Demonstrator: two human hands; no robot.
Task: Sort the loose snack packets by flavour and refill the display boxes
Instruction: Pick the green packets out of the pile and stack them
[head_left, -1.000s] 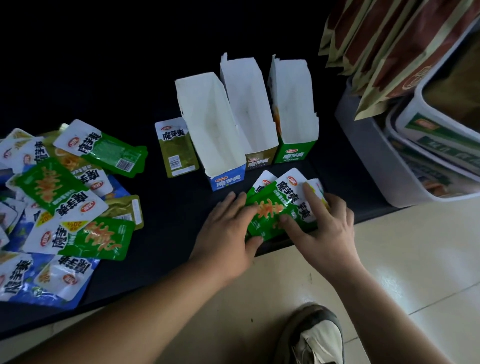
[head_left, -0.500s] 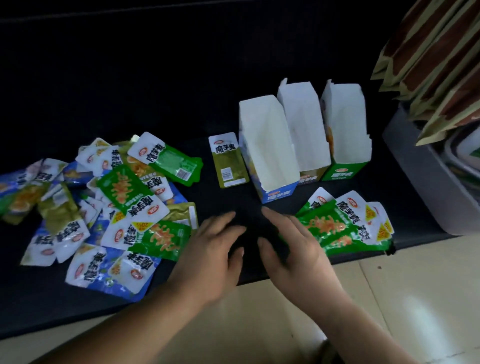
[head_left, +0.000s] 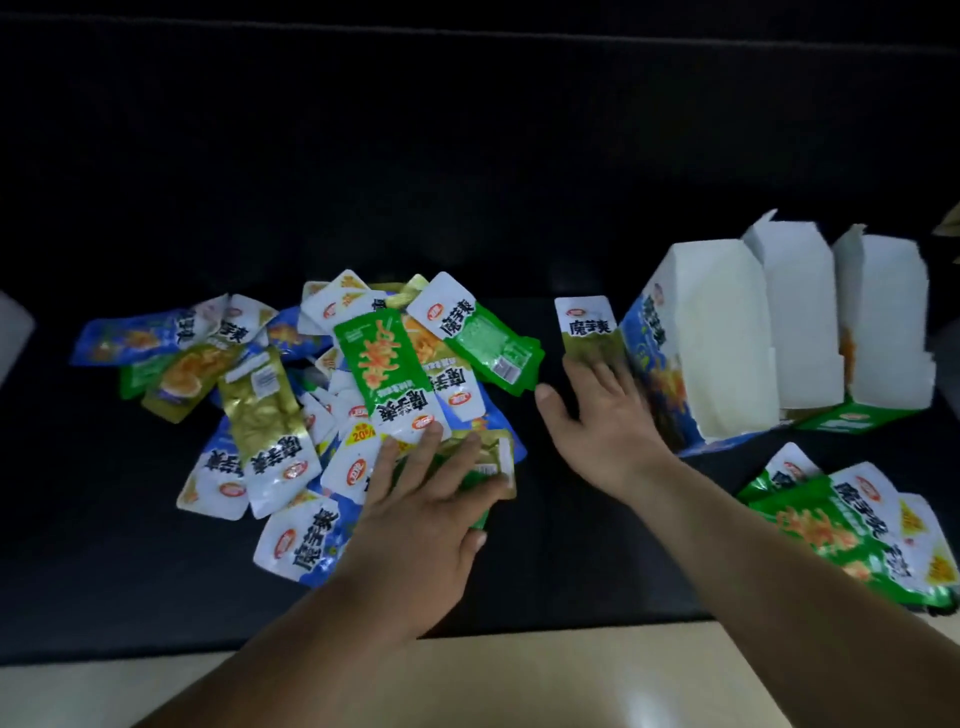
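Where packets (head_left: 384, 364) lie, dark surface (head_left: 545, 551) meets pale floor (head_left: 571, 686).

One view only, riding on your head: it looked forward and steeply down onto the dark surface (head_left: 519, 561), close in. Your left hand (head_left: 415, 525) and right hand (head_left: 605, 431) sat mid-frame, packet pile (head_left: 291, 395) left, display boxes (head_left: 727, 353) hard against the right edge.
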